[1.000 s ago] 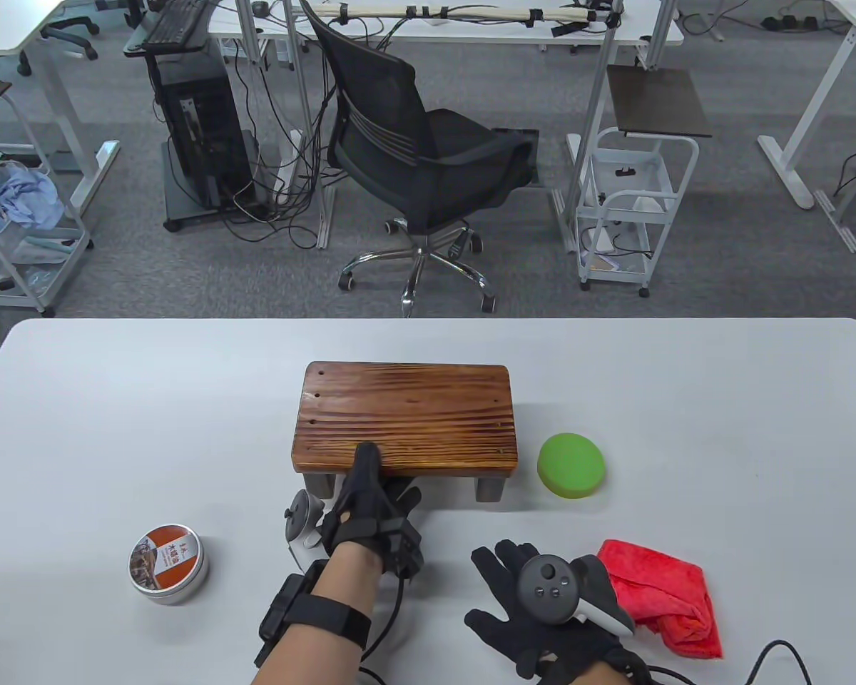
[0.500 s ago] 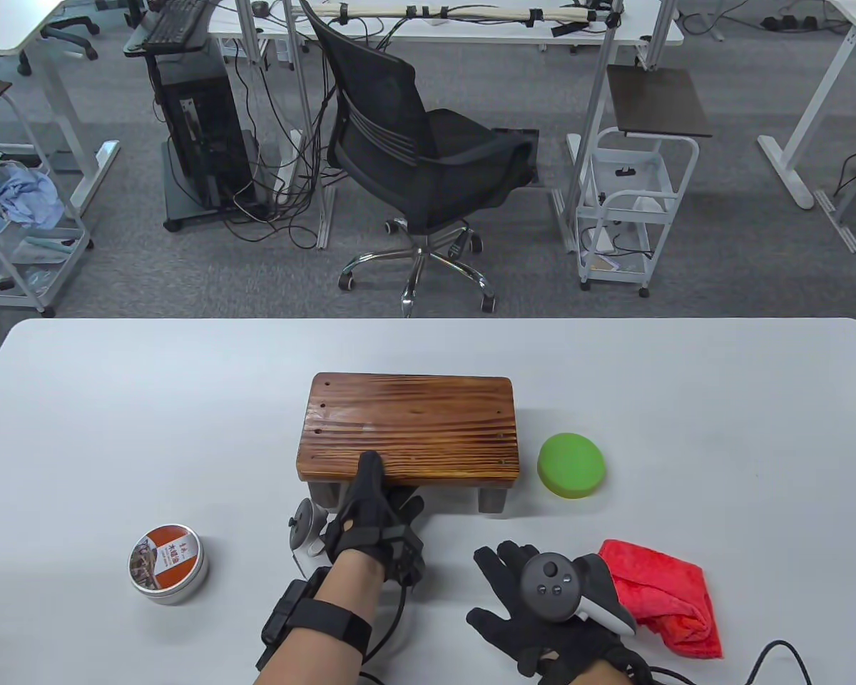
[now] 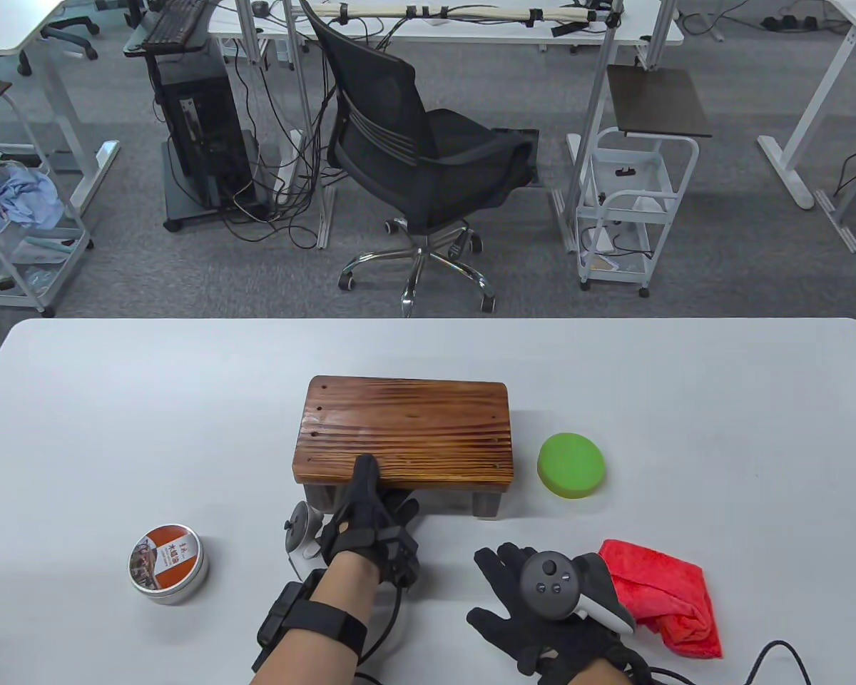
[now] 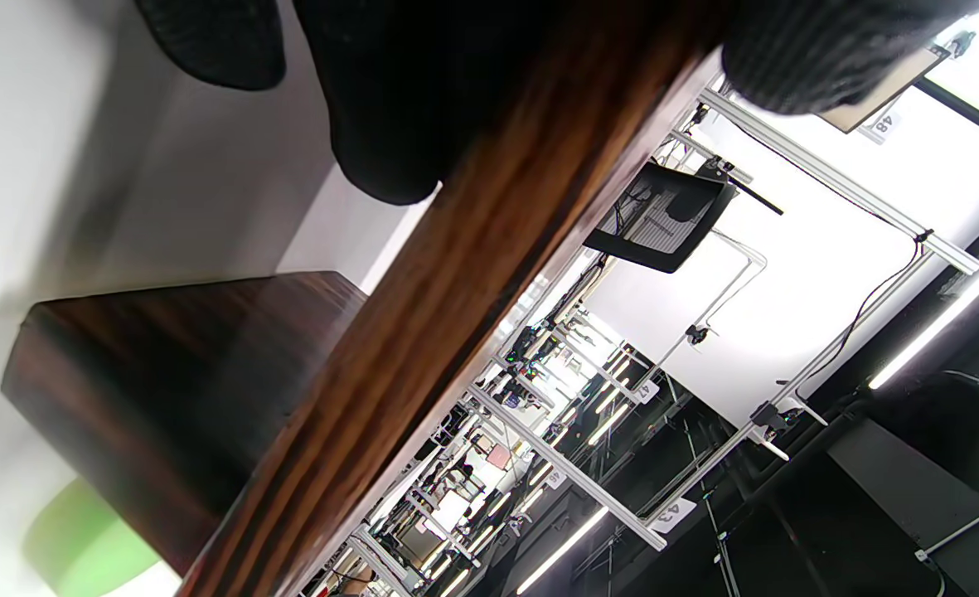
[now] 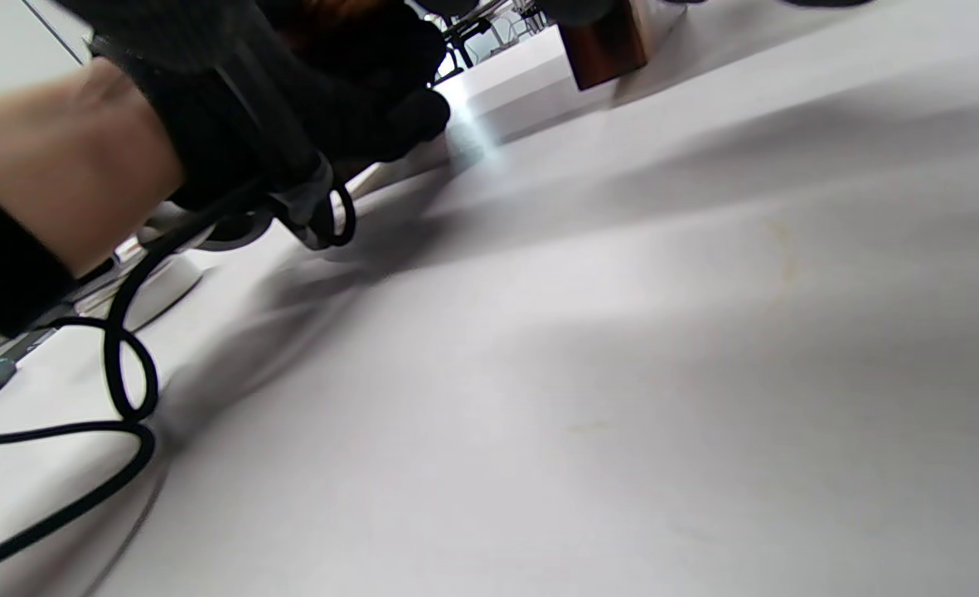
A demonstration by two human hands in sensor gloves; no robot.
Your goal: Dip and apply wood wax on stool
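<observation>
A small wooden stool (image 3: 406,428) stands mid-table. My left hand (image 3: 367,499) grips its near edge, thumb on top and fingers under the seat; the left wrist view shows the seat's edge (image 4: 456,290) between thumb and fingers. My right hand (image 3: 535,599) rests flat and spread on the table, holding nothing. A closed wax tin (image 3: 167,564) with an orange label sits at the front left. A round green sponge (image 3: 571,464) lies to the right of the stool. A red cloth (image 3: 663,596) lies beside my right hand.
The white table (image 3: 720,428) has bare surface at its far left and right. Glove cables (image 5: 116,398) trail over the table near my left wrist. An office chair (image 3: 414,157) and carts stand beyond the far edge.
The stool has been drawn toward me and turned slightly in my left hand's grip. My right hand has stayed still.
</observation>
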